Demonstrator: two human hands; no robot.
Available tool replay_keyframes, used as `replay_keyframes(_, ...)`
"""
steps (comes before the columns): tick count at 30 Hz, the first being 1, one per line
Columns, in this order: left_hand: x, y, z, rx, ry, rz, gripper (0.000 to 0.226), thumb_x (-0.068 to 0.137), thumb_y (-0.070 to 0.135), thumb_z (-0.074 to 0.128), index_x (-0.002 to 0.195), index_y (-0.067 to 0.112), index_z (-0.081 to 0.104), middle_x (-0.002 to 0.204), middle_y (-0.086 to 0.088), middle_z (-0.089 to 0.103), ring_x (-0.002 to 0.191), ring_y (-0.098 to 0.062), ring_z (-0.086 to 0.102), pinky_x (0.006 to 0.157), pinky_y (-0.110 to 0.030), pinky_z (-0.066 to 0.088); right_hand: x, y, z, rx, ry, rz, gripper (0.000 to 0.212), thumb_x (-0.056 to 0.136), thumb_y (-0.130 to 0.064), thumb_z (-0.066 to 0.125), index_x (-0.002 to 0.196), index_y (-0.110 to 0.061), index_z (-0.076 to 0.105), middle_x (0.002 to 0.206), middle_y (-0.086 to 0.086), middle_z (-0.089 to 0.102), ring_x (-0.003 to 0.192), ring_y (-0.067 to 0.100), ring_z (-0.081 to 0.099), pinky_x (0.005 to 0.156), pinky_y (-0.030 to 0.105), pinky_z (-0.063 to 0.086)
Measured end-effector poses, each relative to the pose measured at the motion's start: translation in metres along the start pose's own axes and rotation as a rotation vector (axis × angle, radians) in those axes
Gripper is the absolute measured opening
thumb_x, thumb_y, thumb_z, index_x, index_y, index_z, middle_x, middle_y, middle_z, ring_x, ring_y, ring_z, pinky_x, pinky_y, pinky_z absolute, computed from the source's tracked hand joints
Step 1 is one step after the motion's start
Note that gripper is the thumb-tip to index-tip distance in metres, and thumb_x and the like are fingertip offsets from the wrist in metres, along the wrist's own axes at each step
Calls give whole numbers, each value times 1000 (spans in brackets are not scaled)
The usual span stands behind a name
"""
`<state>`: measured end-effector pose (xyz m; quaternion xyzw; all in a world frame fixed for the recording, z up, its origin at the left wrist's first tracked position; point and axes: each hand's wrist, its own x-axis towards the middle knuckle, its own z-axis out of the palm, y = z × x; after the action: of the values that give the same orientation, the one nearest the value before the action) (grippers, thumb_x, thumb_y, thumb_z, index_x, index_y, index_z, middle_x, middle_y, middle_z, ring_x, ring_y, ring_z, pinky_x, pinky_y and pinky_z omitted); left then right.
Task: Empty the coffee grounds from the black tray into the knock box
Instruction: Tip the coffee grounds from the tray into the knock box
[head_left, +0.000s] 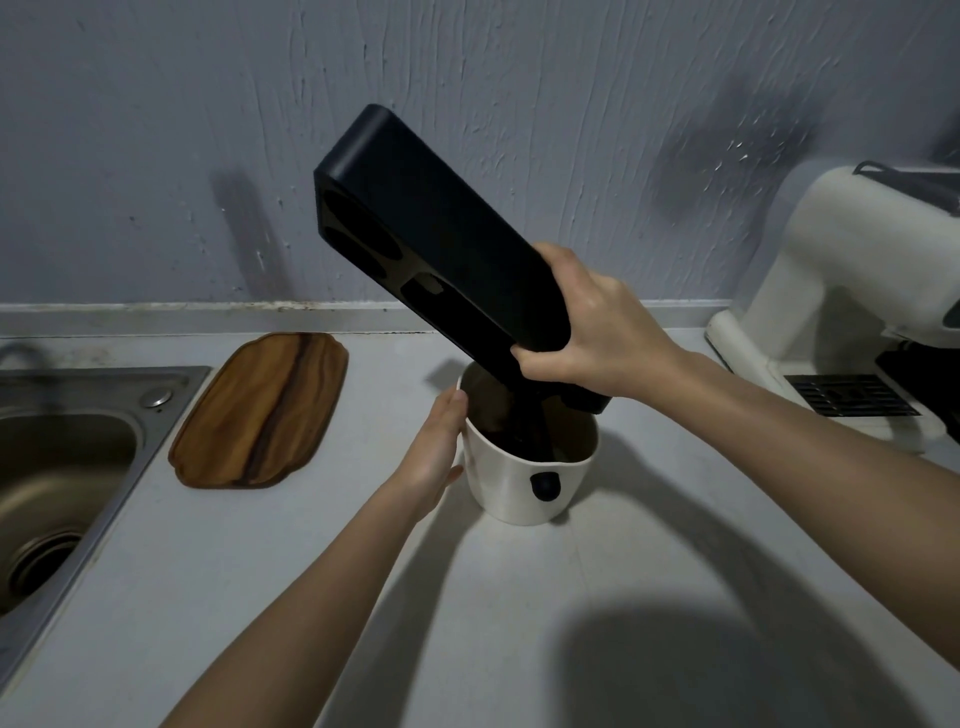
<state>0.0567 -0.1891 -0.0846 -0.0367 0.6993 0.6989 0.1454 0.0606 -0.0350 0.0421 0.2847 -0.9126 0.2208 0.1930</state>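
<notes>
Left hand (434, 452) flat, open, steadying knock box (524, 478); our right hand (582, 332) grips tilted black tray (441, 239). Dumping underway; next, we judge, shake.

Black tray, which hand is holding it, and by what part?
The right hand grips the black tray at its lower end, tilted over the knock box. The left hand rests against the knock box's side.

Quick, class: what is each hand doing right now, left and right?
Left hand: open, flat against the knock box side.
Right hand: closed on the black tray, tilted over the box.
</notes>
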Motion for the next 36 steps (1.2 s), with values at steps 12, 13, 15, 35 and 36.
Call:
replay_keyframes(12, 1, 2, 2, 8, 26, -25, 55, 89, 54, 25, 139, 31, 17, 152, 1, 20, 139, -26, 21, 107, -52, 25, -1, -3, 1, -72, -32, -89, 74, 69, -25, 73, 127, -1, 35, 104, 20, 57, 79, 18, 45, 53, 13, 32)
replay_keyframes(13, 1, 1, 2, 11, 28, -25, 55, 89, 54, 25, 139, 31, 17, 152, 1, 20, 139, -26, 20, 107, -52, 25, -1, -3, 1, -69, -31, -92, 73, 69, -25, 73, 127, 0, 35, 104, 20, 57, 78, 18, 45, 53, 14, 33)
replay_keyframes(15, 1, 1, 1, 16, 25, -21, 55, 89, 54, 25, 139, 30, 17, 152, 1, 20, 139, -26, 20, 107, -52, 24, -1, -3, 1, -57, -14, -86, 74, 69, -25, 73, 128, -1, 34, 105, 20, 57, 79, 19, 47, 56, 21, 38)
replay_keyframes(35, -2, 1, 1, 25, 9, -8, 55, 90, 53, 24, 139, 31, 17, 151, 3, 21, 138, -24, 22, 107, -50, 24, -3, -1, -1, -53, -25, -63, 73, 69, -24, 73, 127, -2, 35, 103, 18, 57, 77, 18, 45, 53, 12, 30)
replay_keyframes(36, -2, 1, 0, 25, 8, -9, 55, 90, 53, 24, 139, 31, 17, 151, 2, 21, 138, -24, 22, 108, -50, 24, -3, -2, -1, -44, -23, -58, 73, 69, -24, 72, 128, -2, 35, 105, 18, 57, 79, 18, 45, 55, 15, 32)
